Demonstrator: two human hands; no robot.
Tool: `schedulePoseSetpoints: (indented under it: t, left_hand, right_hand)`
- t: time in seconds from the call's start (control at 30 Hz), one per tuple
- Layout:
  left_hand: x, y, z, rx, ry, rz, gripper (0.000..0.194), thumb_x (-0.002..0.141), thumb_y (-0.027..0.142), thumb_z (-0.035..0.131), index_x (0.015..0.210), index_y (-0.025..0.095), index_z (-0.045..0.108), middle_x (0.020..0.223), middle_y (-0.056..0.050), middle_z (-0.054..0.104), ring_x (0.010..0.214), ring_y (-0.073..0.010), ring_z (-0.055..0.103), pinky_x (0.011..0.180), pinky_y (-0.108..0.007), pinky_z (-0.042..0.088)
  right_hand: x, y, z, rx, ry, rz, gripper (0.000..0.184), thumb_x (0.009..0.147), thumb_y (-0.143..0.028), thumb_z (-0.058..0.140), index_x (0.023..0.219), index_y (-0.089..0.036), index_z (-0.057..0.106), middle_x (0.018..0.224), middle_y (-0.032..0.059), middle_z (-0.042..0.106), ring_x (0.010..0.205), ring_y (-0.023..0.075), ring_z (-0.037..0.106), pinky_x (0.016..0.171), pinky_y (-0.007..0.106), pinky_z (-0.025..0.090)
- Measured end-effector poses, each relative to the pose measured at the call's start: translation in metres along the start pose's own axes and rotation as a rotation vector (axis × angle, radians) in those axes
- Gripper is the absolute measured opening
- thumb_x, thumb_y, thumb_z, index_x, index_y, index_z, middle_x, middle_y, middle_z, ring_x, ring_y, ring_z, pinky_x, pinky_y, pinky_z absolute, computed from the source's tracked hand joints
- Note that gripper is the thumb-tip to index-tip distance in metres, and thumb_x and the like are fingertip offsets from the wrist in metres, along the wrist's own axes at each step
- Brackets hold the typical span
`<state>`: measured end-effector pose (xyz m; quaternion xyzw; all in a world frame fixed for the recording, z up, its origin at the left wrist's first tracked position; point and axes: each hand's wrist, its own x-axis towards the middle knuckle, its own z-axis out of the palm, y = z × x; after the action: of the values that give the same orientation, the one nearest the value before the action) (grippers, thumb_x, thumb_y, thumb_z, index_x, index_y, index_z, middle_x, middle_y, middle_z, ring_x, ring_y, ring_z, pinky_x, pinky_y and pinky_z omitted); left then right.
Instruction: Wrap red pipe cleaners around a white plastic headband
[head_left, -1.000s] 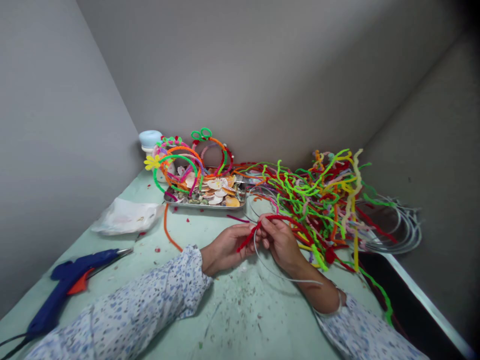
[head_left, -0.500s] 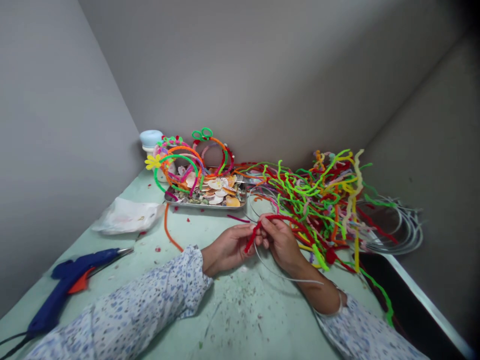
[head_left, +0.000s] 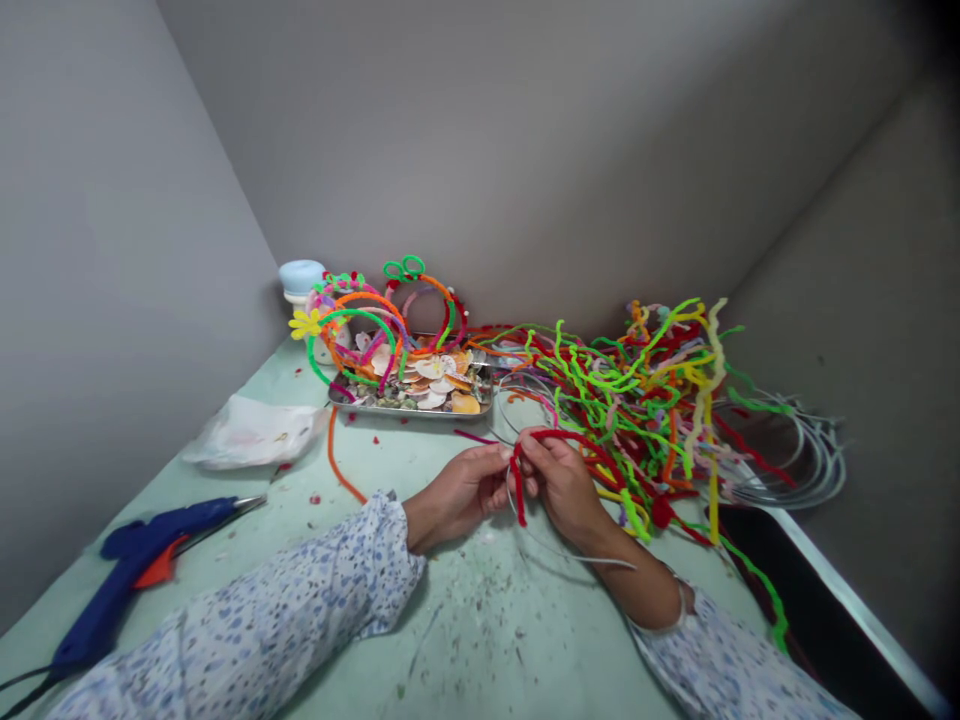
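Both hands meet above the middle of the table. My right hand (head_left: pixel 559 485) is closed, pinching a red pipe cleaner (head_left: pixel 521 508) between thumb and fingers. One short end of it hangs down between my hands, and the longer part arches back over my right hand toward the pile. My left hand (head_left: pixel 466 492) is closed beside it, its fingertips at the bend where the pipe cleaner meets a thin grey-white wire (head_left: pixel 551 548). This wire curves below my right hand, its free end over my right forearm. The exact grip of the left fingertips is partly hidden.
A heap of colourful pipe cleaners (head_left: pixel 607 385) lies behind and right, beside coiled wire (head_left: pixel 817 460). A metal tray (head_left: pixel 409 411) holds shells, with decorated headbands (head_left: pixel 367 298) on it. At left are a plastic bag (head_left: pixel 255 432) and a blue glue gun (head_left: pixel 161 535).
The red pipe cleaner's short end has swung from pointing down-left to hanging nearly straight down, slightly right. The wire's free end has shifted slightly left. Both hands have barely moved.
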<state>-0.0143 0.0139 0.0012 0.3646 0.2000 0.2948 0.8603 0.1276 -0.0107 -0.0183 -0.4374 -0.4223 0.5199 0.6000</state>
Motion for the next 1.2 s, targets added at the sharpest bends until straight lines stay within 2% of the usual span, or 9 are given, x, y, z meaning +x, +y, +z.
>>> schedulePoseSetpoints:
  t: [0.1,0.5,0.73,0.97,1.2]
  left_hand:
    - [0.0005,-0.0011,-0.0001,0.055,0.037,0.02,0.024,0.08,0.034,0.062,0.071,0.012,0.056,0.062,-0.002,0.059,0.041,-0.0038,0.039,0.042,-0.016,0.029]
    - [0.0016,-0.0088,-0.0004,0.295,0.166,0.12,0.032,0.08,0.044,0.059,0.071,0.014,0.053,0.061,0.001,0.055,0.045,-0.0054,0.04,0.044,-0.019,0.028]
    - [0.0009,-0.0091,0.0005,0.258,0.143,0.131,0.032,0.081,0.044,0.058,0.072,0.013,0.055,0.063,0.0,0.056,0.046,-0.0054,0.041,0.045,-0.019,0.027]
    - [-0.0001,-0.0084,0.0014,0.218,0.144,0.123,0.032,0.081,0.044,0.059,0.073,0.013,0.055,0.063,0.0,0.055,0.047,-0.0054,0.042,0.045,-0.019,0.027]
    - [-0.001,-0.0097,-0.0006,0.283,0.164,0.12,0.033,0.081,0.045,0.058,0.073,0.014,0.053,0.063,0.001,0.056,0.043,-0.0041,0.039,0.044,-0.019,0.027]
  right_hand:
    - [0.0004,0.0014,-0.0009,-0.033,0.011,0.001,0.031,0.079,-0.048,0.064,0.078,-0.018,0.059,0.055,-0.0052,0.048,0.042,0.0081,0.044,0.04,0.02,0.034]
    - [0.0011,-0.0019,-0.0011,-0.095,-0.011,0.078,0.034,0.079,-0.052,0.062,0.076,-0.019,0.056,0.049,-0.0048,0.053,0.038,0.0092,0.045,0.037,0.021,0.034]
    - [0.0027,0.0009,-0.0017,-0.027,-0.026,0.073,0.033,0.079,-0.051,0.062,0.077,-0.018,0.056,0.05,-0.0045,0.054,0.042,0.0099,0.05,0.04,0.02,0.037]
    - [0.003,-0.0002,-0.0007,-0.013,-0.004,0.073,0.035,0.077,-0.051,0.064,0.07,-0.018,0.053,0.052,-0.0053,0.051,0.041,0.0086,0.048,0.04,0.02,0.037]
    - [0.0022,-0.0027,-0.0011,-0.102,0.006,0.072,0.033,0.08,-0.05,0.061,0.074,-0.019,0.054,0.049,-0.0059,0.051,0.04,0.0089,0.045,0.04,0.021,0.033]
